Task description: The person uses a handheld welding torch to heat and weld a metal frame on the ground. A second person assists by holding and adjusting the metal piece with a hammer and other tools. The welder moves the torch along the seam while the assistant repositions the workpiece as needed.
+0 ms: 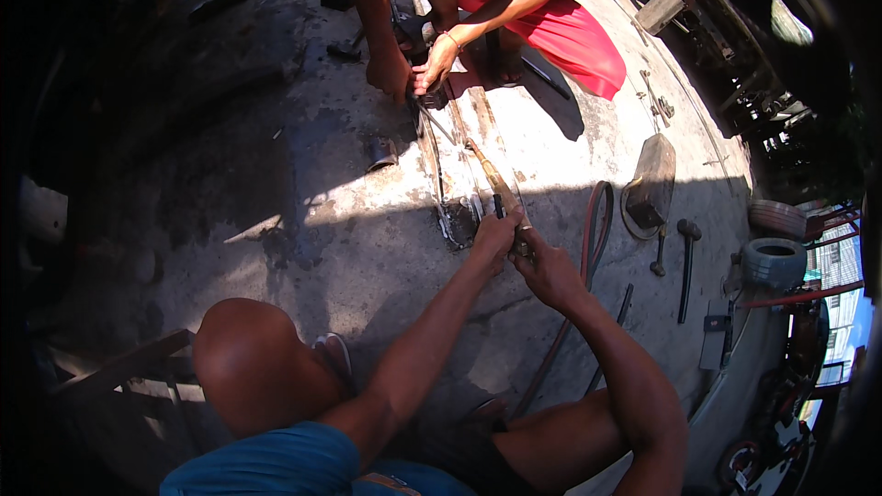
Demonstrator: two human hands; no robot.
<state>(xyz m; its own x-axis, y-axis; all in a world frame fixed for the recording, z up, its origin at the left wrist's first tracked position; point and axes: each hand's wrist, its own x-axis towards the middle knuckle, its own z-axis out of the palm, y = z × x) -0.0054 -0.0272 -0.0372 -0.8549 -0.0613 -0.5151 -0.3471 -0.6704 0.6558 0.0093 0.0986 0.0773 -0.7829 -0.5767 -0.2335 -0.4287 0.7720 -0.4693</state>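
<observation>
Both hands are closed around a brass torch (491,168): the left hand (497,238) wraps the body beside a dark lever-like piece (499,206), and the right hand (548,273) grips the rear end, fingers curled under it where some are hidden. The torch lies in front of the person, pointing to eleven o'clock, its tip over the floor (358,230) in full sun. The glare makes it impossible to tell whether a flame is burning.

Farther out at eleven o'clock, a co-worker's hands (438,62) hold a thin rod (435,123) slanting down toward the tip; whether the two touch is unclear. A long brown strip (483,115) lies just beyond the tip.

Done well, this calls for the front hand to guide the angle while the rear one steadies the weight, with small, even movements. Since all those hands are bare and the co-worker's are near the tip, the nozzle is best aimed short of them. The hoses (599,230) at two o'clock should have slack, so they do not tug, and lie clear of the block (653,179) beyond them and the hammer (687,257) at three o'clock.
</observation>
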